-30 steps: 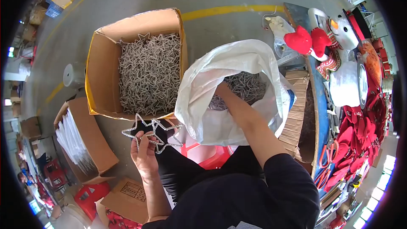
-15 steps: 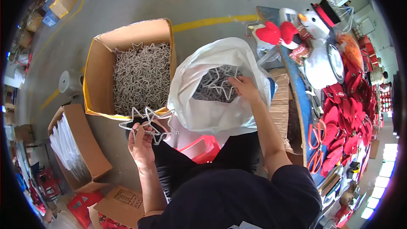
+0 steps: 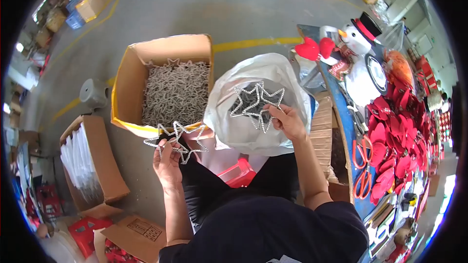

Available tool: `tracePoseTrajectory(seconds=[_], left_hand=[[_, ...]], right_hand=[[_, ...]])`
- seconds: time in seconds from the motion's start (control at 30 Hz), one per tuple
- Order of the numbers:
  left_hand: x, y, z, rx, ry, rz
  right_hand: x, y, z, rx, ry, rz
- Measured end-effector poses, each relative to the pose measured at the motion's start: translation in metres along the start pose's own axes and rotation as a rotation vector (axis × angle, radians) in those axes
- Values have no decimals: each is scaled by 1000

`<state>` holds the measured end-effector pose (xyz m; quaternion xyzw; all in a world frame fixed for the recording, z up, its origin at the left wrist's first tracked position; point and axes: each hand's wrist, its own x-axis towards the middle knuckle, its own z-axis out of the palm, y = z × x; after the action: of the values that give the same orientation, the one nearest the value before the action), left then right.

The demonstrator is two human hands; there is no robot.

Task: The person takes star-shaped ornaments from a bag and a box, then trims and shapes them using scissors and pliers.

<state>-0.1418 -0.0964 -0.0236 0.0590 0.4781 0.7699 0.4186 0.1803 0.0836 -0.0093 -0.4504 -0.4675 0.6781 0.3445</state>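
My left hand [image 3: 168,166] is closed on a silver beaded star frame [image 3: 178,127], perhaps more than one overlapped, beside the near edge of a cardboard box [image 3: 130,80]. Many small silver star outlines [image 3: 176,92] fill that box. Over the mouth of a white sack [image 3: 243,139], my right hand [image 3: 291,122] pinches another silver beaded star frame [image 3: 260,98]. Its points overlap, so I cannot tell whether it is a single piece. Behind it, the sack holds dark grey contents, partly hidden.
On the right, a blue-topped table [image 3: 336,85] carries a snowman figure [image 3: 363,75], orange-handled scissors [image 3: 362,153] and red fabric pieces [image 3: 397,136]. To the left stand a carton of white sleeves [image 3: 105,160] and a grey stool [image 3: 93,92]. A red plastic basket [image 3: 239,171] sits between my legs.
My right hand has lifted its star frame up from inside the sack, toward me. My left hand keeps its star frame in nearly the same place. The camera view has tilted upward.
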Motion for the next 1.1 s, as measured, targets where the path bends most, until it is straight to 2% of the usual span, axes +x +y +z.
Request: tracePoseTrajectory(seconds=[0.2,0.27,0.47,0.53,0.57,0.6,0.67,0.7,0.73,0.8,0.93,1.0,1.07,1.1], left_hand=[[13,17,-9,-22,41,78],[27,30,-7,13,39,121],[82,64,13,130,19,273],[110,69,13,238,24,252],[136,61,3,345,101,256],[162,49,-13,451,178,259],[180,40,-33,367,232,228],[179,38,-38,329,255,213],[175,38,-41,290,279,194],[157,43,-43,227,172,158],[115,56,-22,37,-227,-62],[93,52,-3,71,-465,-181],[78,46,12,158,-479,-201],[69,45,21,159,-473,-161]], right_hand=[[19,-15,57,7,-140,-18],[31,-20,83,-22,-121,-17],[103,-31,152,68,-223,-45],[131,-38,173,77,-175,117],[137,-38,181,79,-147,201],[134,-34,186,-14,-141,251],[126,-24,194,-199,-133,341],[125,-12,192,-384,-209,350],[120,1,189,-393,-264,271],[107,25,179,-410,-364,130],[79,22,200,-304,-345,-112],[69,15,204,-284,-357,-131],[62,6,204,-215,-440,-123],[56,2,202,-192,-408,-109]])
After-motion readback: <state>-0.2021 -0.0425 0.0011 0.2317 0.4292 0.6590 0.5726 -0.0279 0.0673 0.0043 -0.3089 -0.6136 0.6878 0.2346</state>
